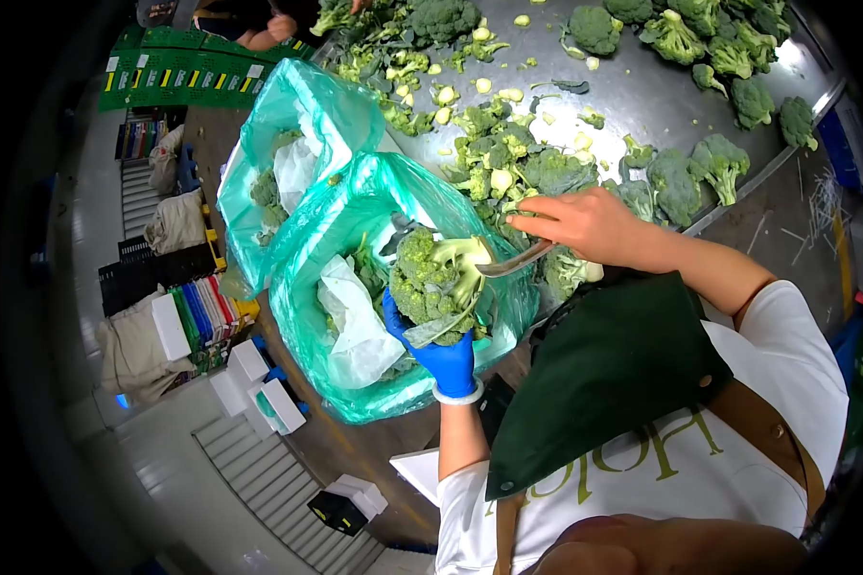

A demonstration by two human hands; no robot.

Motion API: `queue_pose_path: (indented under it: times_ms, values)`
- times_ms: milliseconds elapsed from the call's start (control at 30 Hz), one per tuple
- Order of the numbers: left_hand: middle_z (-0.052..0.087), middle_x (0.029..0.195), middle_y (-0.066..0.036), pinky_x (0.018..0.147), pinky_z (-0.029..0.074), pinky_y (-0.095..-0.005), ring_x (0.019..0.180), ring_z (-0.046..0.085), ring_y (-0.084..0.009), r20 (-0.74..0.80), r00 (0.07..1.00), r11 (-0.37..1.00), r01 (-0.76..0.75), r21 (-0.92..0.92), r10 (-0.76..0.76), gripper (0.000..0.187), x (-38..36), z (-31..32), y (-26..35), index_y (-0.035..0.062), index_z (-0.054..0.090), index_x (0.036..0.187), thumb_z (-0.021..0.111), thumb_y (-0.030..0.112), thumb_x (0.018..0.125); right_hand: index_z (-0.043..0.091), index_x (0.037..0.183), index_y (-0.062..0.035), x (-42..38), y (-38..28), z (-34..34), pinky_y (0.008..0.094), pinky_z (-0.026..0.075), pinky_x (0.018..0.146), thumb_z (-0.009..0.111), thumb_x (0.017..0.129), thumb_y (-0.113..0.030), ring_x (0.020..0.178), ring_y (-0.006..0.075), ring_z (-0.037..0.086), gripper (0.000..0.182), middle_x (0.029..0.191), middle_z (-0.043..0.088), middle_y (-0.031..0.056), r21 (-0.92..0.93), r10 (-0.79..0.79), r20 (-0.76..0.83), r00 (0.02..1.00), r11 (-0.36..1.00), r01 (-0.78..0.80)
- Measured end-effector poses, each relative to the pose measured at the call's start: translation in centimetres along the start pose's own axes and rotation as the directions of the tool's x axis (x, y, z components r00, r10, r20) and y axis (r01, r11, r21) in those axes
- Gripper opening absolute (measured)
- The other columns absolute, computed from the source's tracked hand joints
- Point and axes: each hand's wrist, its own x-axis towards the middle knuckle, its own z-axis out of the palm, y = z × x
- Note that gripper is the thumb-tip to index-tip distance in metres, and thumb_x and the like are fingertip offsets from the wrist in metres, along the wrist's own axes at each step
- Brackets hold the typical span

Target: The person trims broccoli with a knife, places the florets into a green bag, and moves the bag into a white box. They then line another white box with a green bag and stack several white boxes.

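My left hand (443, 366), in a blue glove, holds a broccoli head (430, 286) from beneath, its pale stem pointing right. My bare right hand (585, 225) grips a curved knife (518, 261), whose blade touches or nearly touches the stem. Below the broccoli is a box lined with a green plastic bag (307, 379); white paper (355, 331) and more broccoli show inside. Loose broccoli heads and cut stem pieces lie on the metal table (633, 115) beyond my right hand.
Another green-lined bag (249, 192) stands at the upper left. Green crates (177, 77) are stacked behind it. Someone else's hand (280, 27) shows at the top. Folders (206, 309), cloth sacks and white boxes are at the left. More broccoli (724, 43) is piled at the upper right.
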Motion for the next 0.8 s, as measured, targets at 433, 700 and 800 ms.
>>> queue_pose_path:
  times_ms: [433,700,800]
  values:
    - [0.045,0.124,-0.013,0.102,0.04,-0.041,0.118,0.048,-0.0265,-0.057,0.992,0.974,-0.098,0.206,0.111,0.078,-1.0,-1.3,-0.1,0.0047,0.039,0.133,0.084,0.013,0.07,0.054,0.113,-0.0064,-4.8,4.3,4.1,0.0391,0.054,0.054,0.06,0.078,-0.005,0.067,0.0307,0.067,0.036,0.091,0.064,0.0127,-0.341,0.491,0.477,0.729,0.868,-0.361]
    - [0.044,0.124,-0.011,0.101,0.037,-0.043,0.117,0.046,-0.0283,-0.135,0.957,0.944,-0.217,0.249,0.256,0.08,-0.8,-0.6,-1.2,0.0103,0.04,0.127,0.088,0.018,0.064,0.063,0.112,-0.0093,2.2,-3.3,1.8,0.0326,0.049,0.049,0.077,0.076,-0.018,0.061,0.0203,0.063,0.04,0.088,0.065,0.0041,0.423,-0.027,-0.073,0.997,0.905,0.055]
    - [0.047,0.123,-0.009,0.101,0.038,-0.039,0.114,0.049,-0.0235,-0.124,0.952,0.936,-0.24,0.257,0.278,0.083,-0.9,-0.7,-1.3,0.0073,0.039,0.127,0.089,0.011,0.061,0.061,0.103,-0.0065,2.7,-3.6,2.9,0.0283,0.043,0.044,0.07,0.086,-0.017,0.054,0.0129,0.058,0.022,0.079,0.064,0.0034,0.837,0.267,0.11,0.957,0.494,-0.234]
